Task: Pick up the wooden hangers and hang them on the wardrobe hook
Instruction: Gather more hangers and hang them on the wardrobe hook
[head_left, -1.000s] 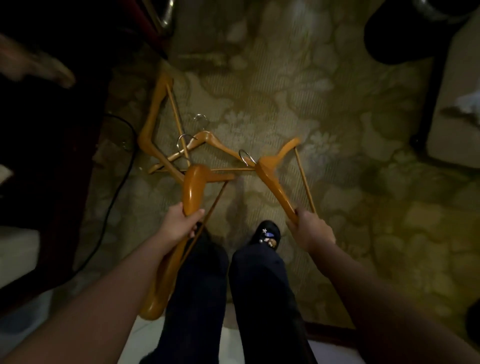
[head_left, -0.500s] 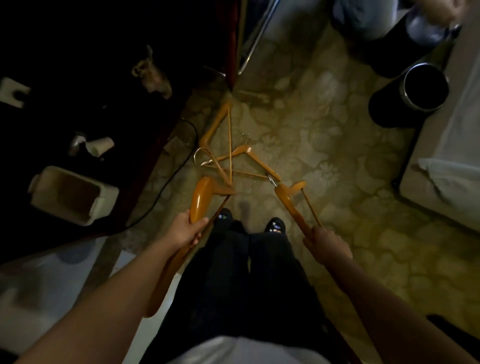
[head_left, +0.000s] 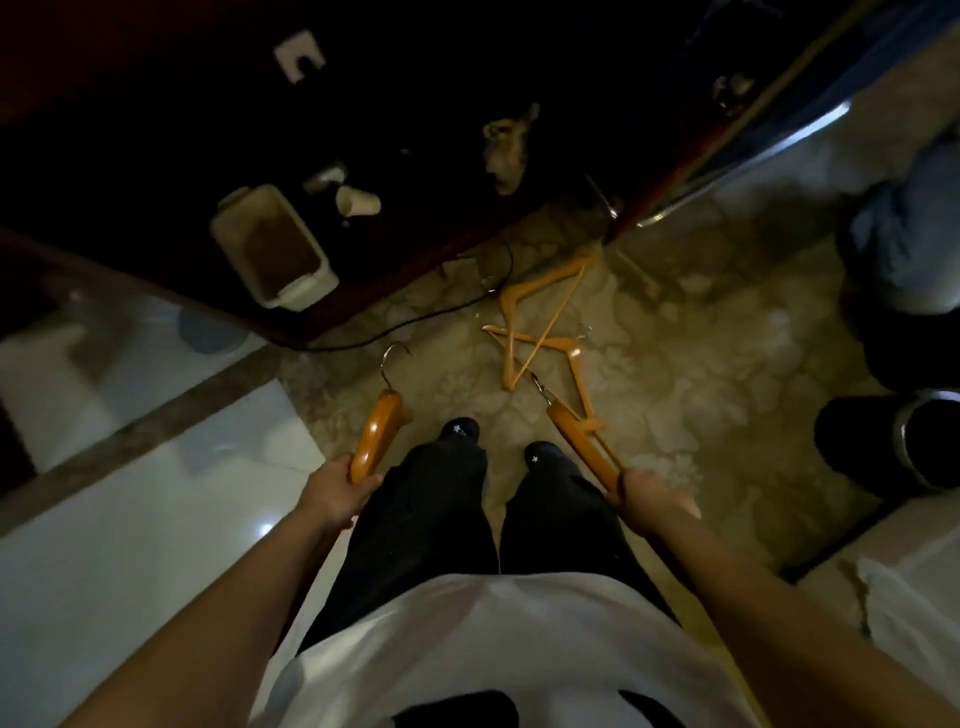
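Left hand (head_left: 337, 493) fingers (head_left: 366, 484) curled round left hanger (head_left: 376, 436), right hand (head_left: 654, 493) round right hanger (head_left: 571, 426); long axes and hooks forward (2 floor hangers (head_left: 505, 307) ahead).

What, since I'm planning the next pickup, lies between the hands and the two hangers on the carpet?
Nothing visible: only bare carpet before the two hangers. But the left hand and right hand each grip another hanger.

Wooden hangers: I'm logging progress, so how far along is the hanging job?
Done: nothing hung in view. In hand: the left hand grips the left hanger, the right hand the right hanger, both off the carpet. Left: two crossed hangers lie on the carpet; all four need hanging.
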